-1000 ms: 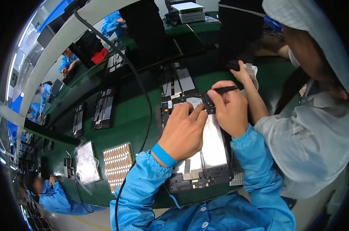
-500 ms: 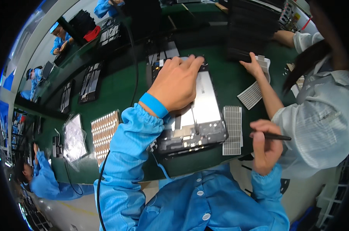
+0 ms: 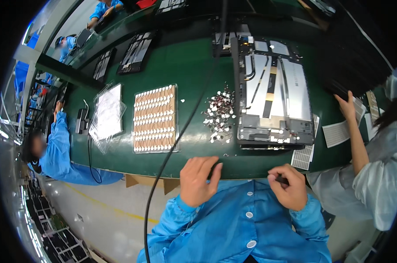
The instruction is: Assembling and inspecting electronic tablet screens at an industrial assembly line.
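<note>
My left hand is over the near edge of the green table, thumb and fingers apart, holding nothing I can see. To its right, my right hand is curled around a black pen-like tool, mostly hidden by the fingers. Beyond my hands lies an opened tablet, its silver battery cells and dark cables exposed; another seems stacked beneath it. Neither hand touches it. Left of the tablet is a loose heap of small white and dark round pieces.
A clear tray holds rows of small white-headed parts on brown strips. Left of it lies a clear plastic sheet. Label sheets stick out under the tablet. A co-worker's hand is by a dark stack at right. A black cable crosses the view.
My left hand has come off the tablet and back to the table's near edge. My right hand has turned inward with the black tool. The view has shifted left, baring the heap.
</note>
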A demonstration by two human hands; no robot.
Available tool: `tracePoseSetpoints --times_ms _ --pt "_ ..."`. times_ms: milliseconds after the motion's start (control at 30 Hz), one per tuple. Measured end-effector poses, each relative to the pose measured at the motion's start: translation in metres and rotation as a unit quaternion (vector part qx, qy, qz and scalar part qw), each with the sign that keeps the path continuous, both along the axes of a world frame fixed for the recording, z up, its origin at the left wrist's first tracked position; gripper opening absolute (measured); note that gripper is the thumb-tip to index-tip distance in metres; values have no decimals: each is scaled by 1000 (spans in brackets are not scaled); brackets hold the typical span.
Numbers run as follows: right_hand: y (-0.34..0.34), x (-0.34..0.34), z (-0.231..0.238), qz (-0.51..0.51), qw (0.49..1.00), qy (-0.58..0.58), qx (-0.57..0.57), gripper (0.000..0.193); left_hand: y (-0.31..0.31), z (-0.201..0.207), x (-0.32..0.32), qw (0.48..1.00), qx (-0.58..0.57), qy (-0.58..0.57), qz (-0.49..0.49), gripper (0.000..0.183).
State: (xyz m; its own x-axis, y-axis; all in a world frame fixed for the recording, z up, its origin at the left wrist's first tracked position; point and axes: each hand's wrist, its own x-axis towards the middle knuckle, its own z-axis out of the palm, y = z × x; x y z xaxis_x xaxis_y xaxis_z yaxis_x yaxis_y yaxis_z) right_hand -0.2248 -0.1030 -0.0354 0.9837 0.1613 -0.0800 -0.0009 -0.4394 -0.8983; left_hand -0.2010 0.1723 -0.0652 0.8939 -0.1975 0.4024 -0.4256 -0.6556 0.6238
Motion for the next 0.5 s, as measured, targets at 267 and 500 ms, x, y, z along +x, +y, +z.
tracePoseSetpoints --times_ms 267,500 --pt "33 14 -25 39 999 -30 -2 17 -8 -29 19 988 148 20 -27 22" --pt "42 13 -4 1 992 54 112 23 -24 11 -11 946 -149 274 -90 12"
